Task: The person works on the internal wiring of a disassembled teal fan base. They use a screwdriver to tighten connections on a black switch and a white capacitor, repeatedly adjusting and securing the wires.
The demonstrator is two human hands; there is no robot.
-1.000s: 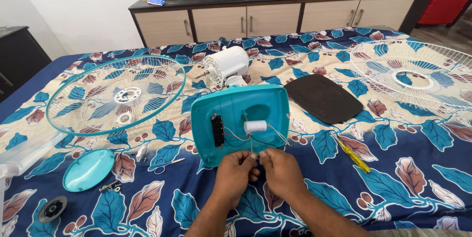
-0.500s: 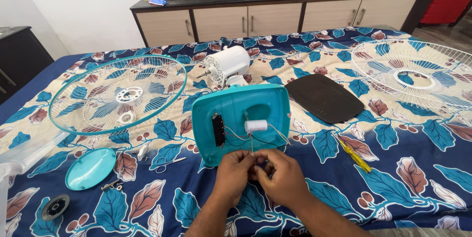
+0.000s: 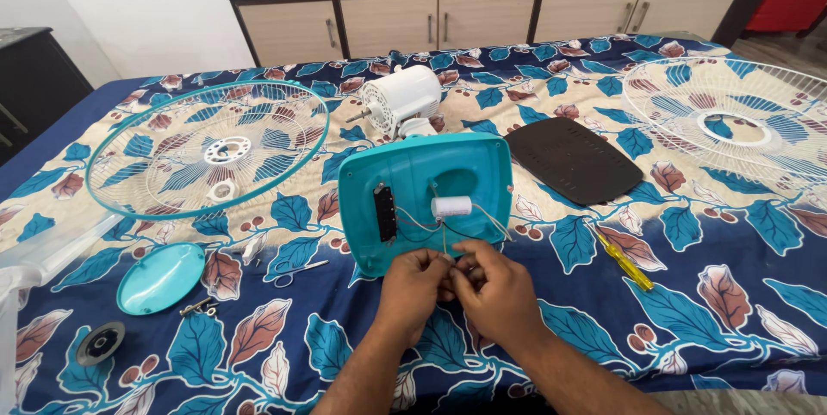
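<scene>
Both hands stayed together at the near edge of the upturned teal plastic fan base (image 3: 426, 200), the left hand (image 3: 413, 290) and right hand (image 3: 495, 294) pinching thin wires (image 3: 444, 238) running from the white cylindrical capacitor (image 3: 451, 206); only the fingers had shifted slightly, suggesting continued wire work.

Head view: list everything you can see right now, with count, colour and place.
Teal plastic fan base housing: 1, teal, centre, open side up
White cylindrical capacitor: 1, white, inside the housing
Thin wires: several, pale, from capacitor toward the hands
White fan motor: 1, behind the housing
Teal-rimmed wire fan guard: 1, left
White wire fan guard: 1, right
Black flat base plate: 1, right of the housing
Yellow screwdriver: 1, right
Teal round cap: 1, lower left
Left hand, right hand: pinching the wires
</scene>
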